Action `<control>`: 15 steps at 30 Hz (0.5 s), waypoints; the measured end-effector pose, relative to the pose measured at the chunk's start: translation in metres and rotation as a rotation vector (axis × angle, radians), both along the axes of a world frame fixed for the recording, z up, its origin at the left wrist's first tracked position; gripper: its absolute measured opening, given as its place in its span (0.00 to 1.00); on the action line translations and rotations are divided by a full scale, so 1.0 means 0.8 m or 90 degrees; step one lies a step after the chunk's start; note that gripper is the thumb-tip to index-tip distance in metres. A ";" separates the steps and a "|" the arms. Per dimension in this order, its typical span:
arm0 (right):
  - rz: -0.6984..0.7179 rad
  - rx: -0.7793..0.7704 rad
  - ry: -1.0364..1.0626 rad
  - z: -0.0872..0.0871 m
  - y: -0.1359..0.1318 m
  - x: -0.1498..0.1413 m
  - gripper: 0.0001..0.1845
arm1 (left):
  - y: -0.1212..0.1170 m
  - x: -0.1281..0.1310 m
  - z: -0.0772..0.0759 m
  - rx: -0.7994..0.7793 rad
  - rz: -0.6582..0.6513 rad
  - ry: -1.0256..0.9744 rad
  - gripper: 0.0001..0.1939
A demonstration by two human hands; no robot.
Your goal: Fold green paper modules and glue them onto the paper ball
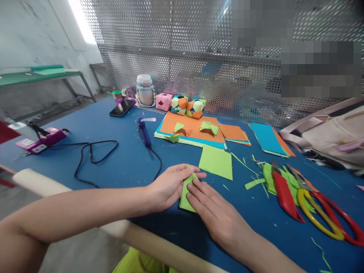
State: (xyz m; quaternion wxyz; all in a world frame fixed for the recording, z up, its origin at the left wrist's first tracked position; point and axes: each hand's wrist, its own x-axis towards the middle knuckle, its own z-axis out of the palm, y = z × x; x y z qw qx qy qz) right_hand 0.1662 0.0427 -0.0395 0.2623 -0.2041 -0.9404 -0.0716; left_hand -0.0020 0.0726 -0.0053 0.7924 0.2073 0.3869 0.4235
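Near the front of the blue table, a small folded piece of light green paper is held between both hands. My left hand grips its upper left side, thumb on top and some fingers reaching behind. From the right, my right hand lays its fingers, pressed together, over the paper's right edge; its thumb is hidden. Just beyond the hands lies a flat green paper square. Farther back, small folded green pieces rest on a stack of orange, blue and green sheets.
At right lie scissors, a red-handled cutter and green scraps. A glue gun trails its cable leftward to a purple power strip. Paper balls, a bottle, a phone and a bag stand around.
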 end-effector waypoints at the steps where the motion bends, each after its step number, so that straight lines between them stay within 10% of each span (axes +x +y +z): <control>1: -0.001 -0.003 -0.004 0.000 0.000 0.000 0.22 | 0.000 0.000 0.000 0.000 0.003 0.002 0.07; 15: -0.016 -0.039 0.004 -0.007 -0.002 -0.002 0.21 | 0.002 0.002 -0.001 0.005 0.001 0.041 0.11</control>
